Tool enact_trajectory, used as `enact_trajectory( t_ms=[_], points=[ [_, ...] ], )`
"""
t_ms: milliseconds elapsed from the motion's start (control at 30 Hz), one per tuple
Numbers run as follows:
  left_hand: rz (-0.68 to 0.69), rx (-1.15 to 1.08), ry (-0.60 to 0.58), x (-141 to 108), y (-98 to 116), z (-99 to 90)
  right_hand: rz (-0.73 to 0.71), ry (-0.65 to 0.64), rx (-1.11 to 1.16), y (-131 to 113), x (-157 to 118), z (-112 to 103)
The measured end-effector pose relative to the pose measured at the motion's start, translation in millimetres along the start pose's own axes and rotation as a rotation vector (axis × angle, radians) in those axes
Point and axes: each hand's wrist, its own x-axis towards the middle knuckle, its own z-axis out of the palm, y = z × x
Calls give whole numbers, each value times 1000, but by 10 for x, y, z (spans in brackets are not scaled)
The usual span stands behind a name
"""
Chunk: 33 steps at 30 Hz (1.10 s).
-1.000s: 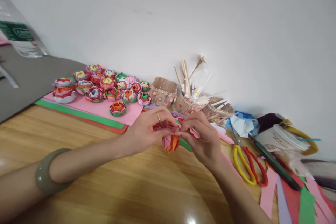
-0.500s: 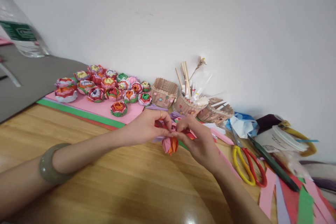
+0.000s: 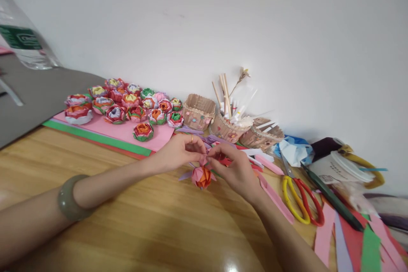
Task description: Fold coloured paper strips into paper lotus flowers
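Between my two hands is a small paper flower [image 3: 203, 177] with orange inner petals and pink and purple outer ones, its bloom hanging downward. My left hand [image 3: 183, 149] pinches a pink part at its upper end with thumb and forefinger. From the other side my right hand [image 3: 234, 168] pinches close to the same spot, fingertips nearly touching those of the left. The fingers cover part of the pink paper. To the left, several finished-looking paper flowers [image 3: 143, 131] sit on a pink paper sheet [image 3: 95, 125].
Decorated baskets [image 3: 199, 111] stand along the wall, one holding sticks. Scissors [image 3: 296, 199] with yellow and red handles, a dark green pen-shaped tool [image 3: 334, 199], a white tub [image 3: 341, 170] and paper strips [image 3: 325, 233] lie at right. A plastic bottle [image 3: 28, 46] stands far left.
Both hands have shifted slightly left, and the flower has turned so more of its orange centre shows. The pinched pink part is now more visible between the fingertips.
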Motion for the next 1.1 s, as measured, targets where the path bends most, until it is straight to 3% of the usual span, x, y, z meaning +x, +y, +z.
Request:
enact_trajectory(
  t_ms=[133, 233, 333, 533, 767, 933, 1033, 1100],
  points=[
    [169, 264, 99, -20, -10, 7, -188, 108, -251, 33, -19, 63],
    [168, 276, 123, -20, -12, 3, -49, 95, -141, 56, -8, 54],
    [81, 157, 111, 11, -26, -15, 81, -8, -23, 73, 14, 23],
    [-88, 132, -12, 89, -67, -87, 161, -71, 31, 132, 24, 31],
    [-73, 214, -6, 100, -91, -117, 228, -214, 110, 195, 24, 16],
    [-81, 242, 5, 65, -86, -74, 170, -99, -71, 140, 1, 77],
    [-26, 410, 106, -3, -61, -23, 52, -41, -282, 91, -19, 107],
    [15, 476, 114, -35, -32, -11, -33, -34, -355, 77, -27, 103]
  ],
)
